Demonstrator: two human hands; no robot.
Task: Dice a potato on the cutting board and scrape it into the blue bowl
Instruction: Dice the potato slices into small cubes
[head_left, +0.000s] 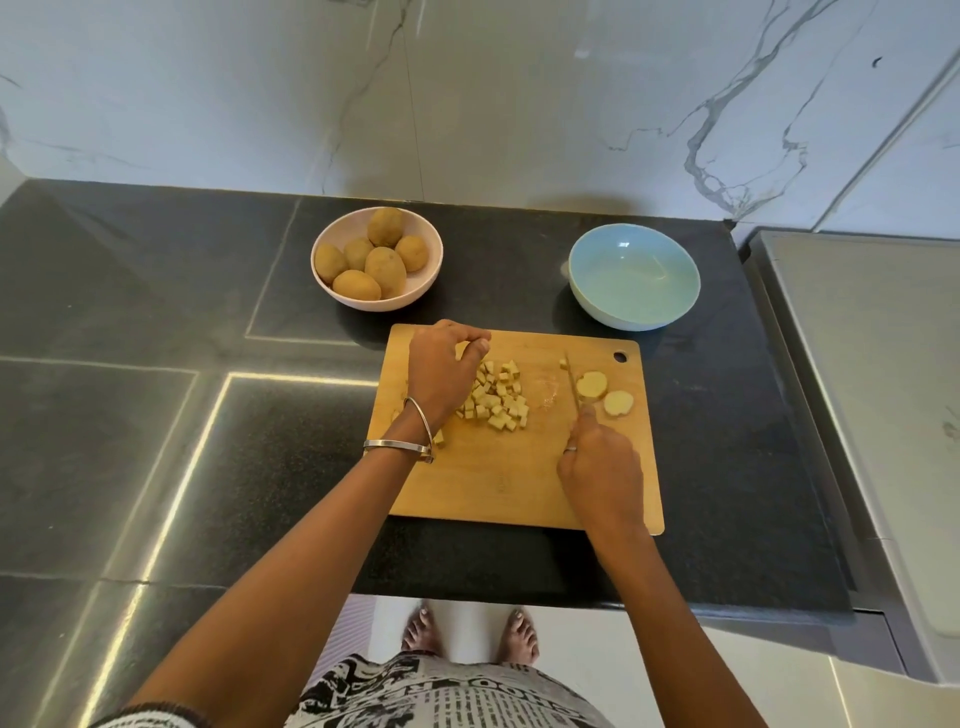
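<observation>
My left hand (441, 374), fingers curled and holding nothing, corrals the pale potato cubes (496, 397) mid-way across the light wooden cutting board (483, 483); right hand (600, 465) grips the thin knife (573, 387) beside two uncut potato slices (605, 393). I'd stack those, cut strips w/ fingertips tucked, then crosswise. Empty blue bowl (634, 306) waits behind, on the dark stone counter (156, 415) w/ a white marble wall (519, 93).

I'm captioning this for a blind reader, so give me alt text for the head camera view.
A right hand holds a knife beside two potato slices on a wooden cutting board, the left hand over diced potato. Behind sit an empty blue bowl and a pink bowl of whole potatoes.
</observation>
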